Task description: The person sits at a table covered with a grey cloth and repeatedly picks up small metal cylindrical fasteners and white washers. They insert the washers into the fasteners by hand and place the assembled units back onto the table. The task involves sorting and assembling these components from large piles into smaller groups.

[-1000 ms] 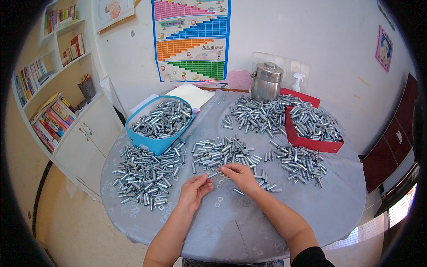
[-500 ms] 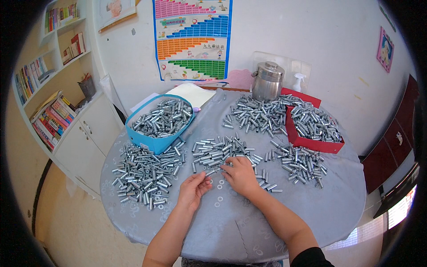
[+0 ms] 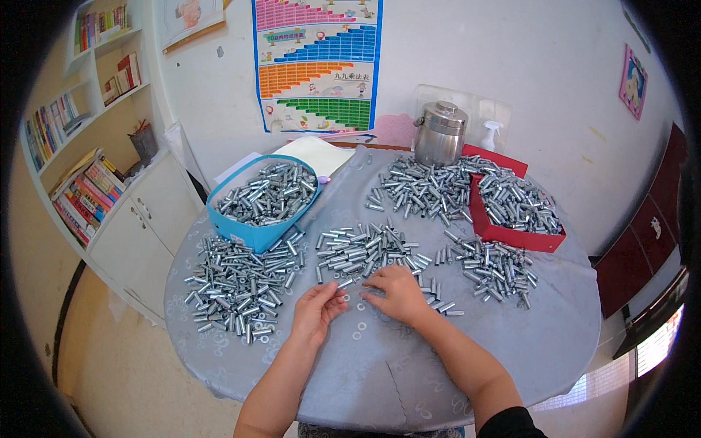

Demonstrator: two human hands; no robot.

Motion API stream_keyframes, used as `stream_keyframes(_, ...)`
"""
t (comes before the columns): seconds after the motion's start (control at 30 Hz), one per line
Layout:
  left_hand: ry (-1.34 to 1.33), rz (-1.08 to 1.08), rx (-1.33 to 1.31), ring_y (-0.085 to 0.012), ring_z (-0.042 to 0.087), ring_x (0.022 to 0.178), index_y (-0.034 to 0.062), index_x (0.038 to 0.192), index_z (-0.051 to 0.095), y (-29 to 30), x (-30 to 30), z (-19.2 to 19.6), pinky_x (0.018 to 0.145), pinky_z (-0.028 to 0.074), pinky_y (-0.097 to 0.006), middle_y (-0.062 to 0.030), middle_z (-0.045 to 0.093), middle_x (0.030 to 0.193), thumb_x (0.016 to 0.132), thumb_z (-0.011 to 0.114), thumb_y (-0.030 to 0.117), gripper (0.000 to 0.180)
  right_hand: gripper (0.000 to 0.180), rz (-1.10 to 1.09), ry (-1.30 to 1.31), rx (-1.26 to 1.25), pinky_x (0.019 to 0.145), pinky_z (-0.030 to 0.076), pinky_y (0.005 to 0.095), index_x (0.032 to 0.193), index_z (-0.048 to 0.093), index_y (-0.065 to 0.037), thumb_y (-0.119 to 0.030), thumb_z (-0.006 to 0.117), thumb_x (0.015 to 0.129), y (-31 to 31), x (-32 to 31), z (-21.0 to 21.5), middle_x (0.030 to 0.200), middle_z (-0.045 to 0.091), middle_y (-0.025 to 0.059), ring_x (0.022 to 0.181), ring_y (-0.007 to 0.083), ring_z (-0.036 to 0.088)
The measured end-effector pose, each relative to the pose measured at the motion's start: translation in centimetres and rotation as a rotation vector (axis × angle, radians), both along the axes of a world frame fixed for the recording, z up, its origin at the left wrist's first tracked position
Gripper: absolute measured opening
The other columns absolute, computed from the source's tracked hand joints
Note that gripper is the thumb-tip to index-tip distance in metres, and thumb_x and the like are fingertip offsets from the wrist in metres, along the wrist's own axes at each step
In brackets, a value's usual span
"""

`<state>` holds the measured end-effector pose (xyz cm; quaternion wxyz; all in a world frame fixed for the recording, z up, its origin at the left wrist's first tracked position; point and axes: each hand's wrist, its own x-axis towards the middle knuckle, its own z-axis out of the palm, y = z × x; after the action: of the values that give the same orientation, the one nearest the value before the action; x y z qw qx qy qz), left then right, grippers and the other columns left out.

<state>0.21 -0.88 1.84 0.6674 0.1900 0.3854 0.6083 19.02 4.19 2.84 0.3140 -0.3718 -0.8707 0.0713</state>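
Observation:
My left hand is closed in a pinch on a slim silver expansion bolt, which points right above the tabletop. My right hand is just to the right, fingers curled and thumb and fingertips close together low over the cloth; what they pinch, if anything, is hidden. Flat ring washers lie in a loose column between the hands. Just beyond the hands spreads a pile of short metal sleeves and bolts.
At left, a blue bin full of bolts stands behind a heap of loose bolts. At right, a red box holds more, with heaps around it. A steel pot and white spray bottle stand at the back.
My right hand has drawn back toward me from the edge of the pile, and its fingertips now cover one washer's spot. My left hand stays put with the bolt.

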Motion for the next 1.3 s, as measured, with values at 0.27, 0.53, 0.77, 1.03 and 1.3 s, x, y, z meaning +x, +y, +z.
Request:
stream_keyframes(0.27,0.013,0.001,-0.026,-0.0134,0.059,0.067,0.0008,0.086,0.055,-0.1,0.1,0.3,0.061,0.054,-0.025,-0.0105,0.06,0.081,0.082,0.059,0.013,0.013,0.02,0.07,-0.112,-0.051,0.068,0.042,0.0347,0.079,0.067,-0.009,-0.027,0.067,0.068,-0.3,-0.1,0.0,0.077,0.06,0.0054,0.078,0.0232,0.056)
stream_keyframes(0.53,0.006,-0.007,-0.018,-0.0135,0.059,0.067,0.001,0.087,0.055,-0.1,0.2,0.4,0.061,0.054,-0.025,-0.0109,0.06,0.081,0.082,0.059,0.012,0.013,0.022,0.002,0.273,-0.364,0.063,0.044,0.0286,0.088,0.065,-0.004,-0.017,0.068,0.071,-0.2,-0.1,0.4,0.083,0.062,0.007,0.073,0.019,0.057)
stream_keyframes(0.77,0.021,-0.002,-0.036,-0.0149,0.059,0.066,0.0002,0.086,0.055,-0.2,0.4,0.4,0.062,0.054,-0.027,-0.0107,0.06,0.079,0.08,0.062,0.012,0.014,0.022,0.121,0.591,-0.547,0.066,0.043,0.0233,0.095,0.064,-0.006,-0.009,0.066,0.073,-0.3,-0.3,1.3,0.089,0.062,0.0044,0.078,0.0132,0.056)
stream_keyframes(1.03,0.028,0.004,-0.059,-0.015,0.059,0.064,-0.0003,0.083,0.055,-0.1,0.5,0.2,0.06,0.054,-0.027,-0.011,0.06,0.076,0.08,0.062,0.012,0.014,0.02,0.205,0.555,-0.498,0.069,0.044,0.0234,0.093,0.064,-0.004,-0.007,0.067,0.073,-0.2,-0.3,1.1,0.089,0.061,0.005,0.077,0.0111,0.055)
stream_keyframes(1.3,0.141,0.023,-0.01,-0.0131,0.058,0.062,0.0,0.086,0.055,0.0,0.5,0.1,0.056,0.054,-0.024,-0.0093,0.06,0.074,0.08,0.062,0.014,0.016,0.023,0.077,0.418,-0.65,0.068,0.045,0.0258,0.093,0.062,-0.002,-0.014,0.068,0.073,-0.5,-0.3,1.0,0.08,0.062,0.0066,0.075,0.0146,0.058)
